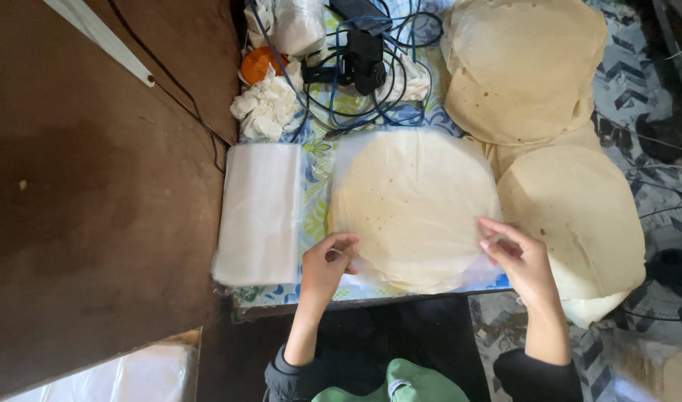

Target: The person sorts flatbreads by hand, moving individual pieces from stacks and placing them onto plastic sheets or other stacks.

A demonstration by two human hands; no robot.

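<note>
A round pale flatbread stack (411, 205) lies in the middle of the table inside a clear plastic bag (479, 277). My left hand (326, 268) pinches the bag's edge at the stack's lower left. My right hand (521, 260) holds the bag's edge at the stack's lower right, fingers curled on the plastic. Both hands sit at the near edge of the table (318, 160), which has a patterned cloth.
A folded pile of clear plastic bags (259, 212) lies left of the stack. More flatbread stacks lie to the right (579, 216) and far right (523, 67). Blue and black cables with a black device (363, 59), crumpled tissue (266, 104) and an orange lid (259, 65) crowd the far side.
</note>
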